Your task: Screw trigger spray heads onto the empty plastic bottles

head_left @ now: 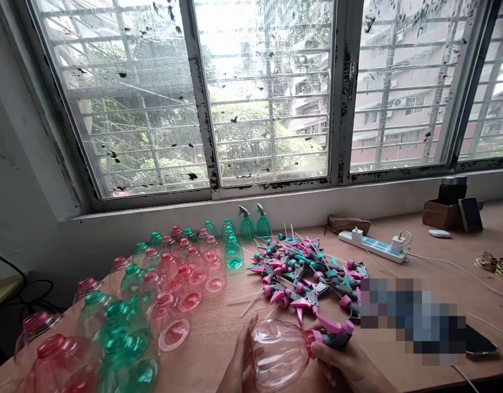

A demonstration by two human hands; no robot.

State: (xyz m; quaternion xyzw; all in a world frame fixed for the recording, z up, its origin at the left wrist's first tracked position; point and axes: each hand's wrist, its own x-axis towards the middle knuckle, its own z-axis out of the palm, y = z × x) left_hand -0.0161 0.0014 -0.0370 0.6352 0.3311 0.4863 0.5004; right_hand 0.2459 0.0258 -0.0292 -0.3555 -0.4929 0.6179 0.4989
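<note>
On its side, low over the table [226, 327]: pink bottle [278, 352]. Round its bottom, left hand [237, 364] curled, mostly cut off. Round the spray top [332, 332] at its neck, right hand [347, 367] wrapped tight. Behind the bottle, heap of spray tops [304, 273]; left of it, empty bottles [153, 295], nearest ones blurry.

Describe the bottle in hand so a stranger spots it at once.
On the wooden table under the window, look at the near edge. A clear pink bottle lies on its side between the left hand and right hand; unlike the open-necked bottles beside it, it has a spray head at its neck.
</note>
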